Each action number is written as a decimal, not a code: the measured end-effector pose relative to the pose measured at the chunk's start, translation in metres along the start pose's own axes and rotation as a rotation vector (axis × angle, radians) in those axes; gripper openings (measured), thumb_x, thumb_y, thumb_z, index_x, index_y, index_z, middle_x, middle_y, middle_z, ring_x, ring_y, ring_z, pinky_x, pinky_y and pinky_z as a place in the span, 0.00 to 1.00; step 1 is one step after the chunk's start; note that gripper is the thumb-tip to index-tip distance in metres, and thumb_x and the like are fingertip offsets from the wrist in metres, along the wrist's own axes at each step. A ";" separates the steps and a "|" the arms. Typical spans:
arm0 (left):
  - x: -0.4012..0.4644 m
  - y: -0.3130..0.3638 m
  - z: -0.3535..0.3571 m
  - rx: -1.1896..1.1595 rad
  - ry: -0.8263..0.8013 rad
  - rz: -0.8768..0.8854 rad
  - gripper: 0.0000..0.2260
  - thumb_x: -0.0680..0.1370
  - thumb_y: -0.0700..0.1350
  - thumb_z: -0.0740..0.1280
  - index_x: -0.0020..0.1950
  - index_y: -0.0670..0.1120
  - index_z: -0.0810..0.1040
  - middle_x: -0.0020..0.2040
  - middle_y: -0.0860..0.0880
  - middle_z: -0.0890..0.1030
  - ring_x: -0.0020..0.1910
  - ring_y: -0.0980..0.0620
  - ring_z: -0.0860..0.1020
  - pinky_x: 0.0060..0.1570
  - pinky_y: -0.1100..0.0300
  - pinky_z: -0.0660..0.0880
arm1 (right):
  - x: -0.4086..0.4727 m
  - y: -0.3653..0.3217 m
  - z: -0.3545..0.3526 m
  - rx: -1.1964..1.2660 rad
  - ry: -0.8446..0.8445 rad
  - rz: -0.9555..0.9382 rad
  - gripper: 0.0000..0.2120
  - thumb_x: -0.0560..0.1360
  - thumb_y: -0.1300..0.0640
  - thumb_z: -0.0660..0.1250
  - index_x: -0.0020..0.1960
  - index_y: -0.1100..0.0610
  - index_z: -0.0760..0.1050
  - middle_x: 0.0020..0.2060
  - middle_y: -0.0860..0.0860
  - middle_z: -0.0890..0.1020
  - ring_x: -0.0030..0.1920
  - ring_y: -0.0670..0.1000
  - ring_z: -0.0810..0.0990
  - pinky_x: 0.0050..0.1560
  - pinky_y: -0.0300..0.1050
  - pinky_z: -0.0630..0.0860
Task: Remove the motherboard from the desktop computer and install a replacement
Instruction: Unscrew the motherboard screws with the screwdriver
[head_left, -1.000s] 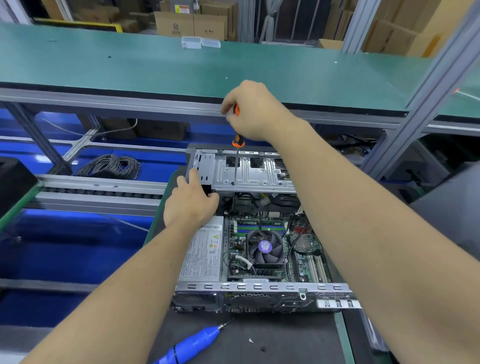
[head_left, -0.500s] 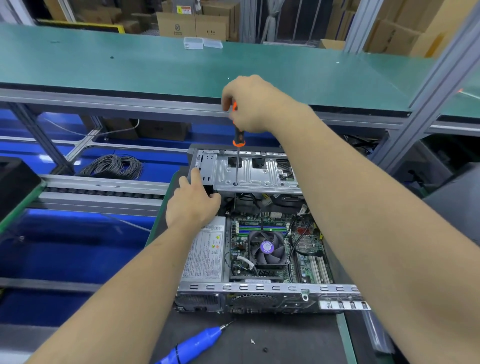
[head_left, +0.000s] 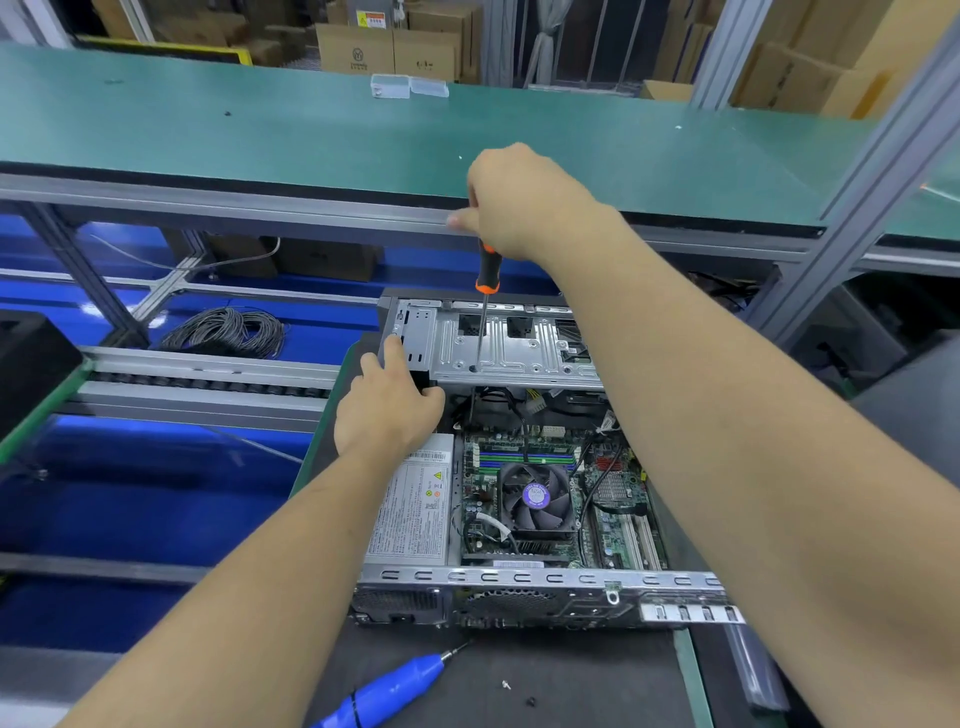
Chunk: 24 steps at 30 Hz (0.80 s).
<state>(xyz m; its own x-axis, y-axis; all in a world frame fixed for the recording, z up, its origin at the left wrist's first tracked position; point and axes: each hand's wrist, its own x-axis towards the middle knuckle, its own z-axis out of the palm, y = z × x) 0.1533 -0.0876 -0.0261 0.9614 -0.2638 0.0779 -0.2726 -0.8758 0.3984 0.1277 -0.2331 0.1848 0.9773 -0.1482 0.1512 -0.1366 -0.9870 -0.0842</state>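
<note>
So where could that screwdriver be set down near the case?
Bare dark mat between the case's rear panel and the near edge, right of the blue electric driver; two loose screws lie there. The green shelf is mostly bare. Inside the case is crowded.

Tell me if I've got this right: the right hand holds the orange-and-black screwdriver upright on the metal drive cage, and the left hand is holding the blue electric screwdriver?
Not quite. In the head view, the left hand grips the drive cage's left edge; the blue electric screwdriver lies untouched on the mat. The right hand does hold the screwdriver upright.
</note>
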 end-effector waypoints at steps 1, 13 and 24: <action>0.000 0.000 0.000 0.000 0.001 0.001 0.31 0.77 0.56 0.59 0.77 0.49 0.54 0.65 0.42 0.69 0.52 0.40 0.75 0.42 0.47 0.74 | 0.000 -0.001 -0.001 0.003 -0.004 -0.006 0.09 0.79 0.56 0.66 0.42 0.59 0.74 0.38 0.55 0.76 0.41 0.59 0.77 0.41 0.50 0.74; 0.000 0.000 0.001 0.015 -0.002 0.002 0.31 0.77 0.57 0.59 0.77 0.50 0.53 0.67 0.42 0.68 0.52 0.40 0.75 0.42 0.47 0.74 | -0.005 -0.005 -0.001 0.024 -0.120 -0.068 0.12 0.75 0.62 0.64 0.58 0.61 0.78 0.51 0.55 0.80 0.52 0.60 0.78 0.50 0.50 0.78; 0.000 0.000 0.001 -0.001 0.009 0.006 0.31 0.77 0.56 0.59 0.77 0.50 0.54 0.66 0.42 0.69 0.53 0.39 0.75 0.42 0.48 0.73 | -0.002 0.000 0.005 -0.035 -0.045 -0.039 0.14 0.80 0.50 0.66 0.54 0.62 0.76 0.48 0.57 0.77 0.48 0.61 0.77 0.47 0.52 0.75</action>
<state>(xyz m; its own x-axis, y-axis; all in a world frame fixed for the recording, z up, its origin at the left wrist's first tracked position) 0.1535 -0.0882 -0.0268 0.9601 -0.2654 0.0882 -0.2782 -0.8740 0.3984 0.1264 -0.2328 0.1795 0.9883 -0.1071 0.1088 -0.1028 -0.9937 -0.0446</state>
